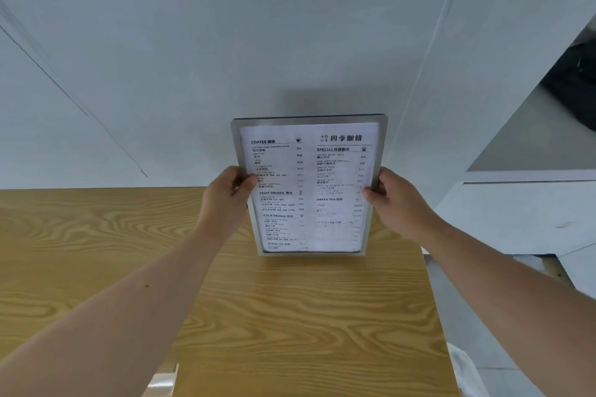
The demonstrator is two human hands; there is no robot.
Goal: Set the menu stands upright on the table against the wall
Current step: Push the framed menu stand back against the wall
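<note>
A menu stand (309, 184) with a grey frame and a printed white drinks menu is held upright over the wooden table (290, 316), its face towards me. My left hand (230, 193) grips its left edge, thumb on the front. My right hand (395, 200) grips its right edge the same way. The stand's lower edge is close to the tabletop; I cannot tell whether it touches. The white wall (225, 74) is just behind it, with the stand's shadow on it.
The table's right edge runs down past my right forearm, with pale floor beyond. A white counter or ledge (532, 203) stands at the right, with a dark object (577, 87) above it. A shiny clear piece (161, 380) shows at the table's near edge.
</note>
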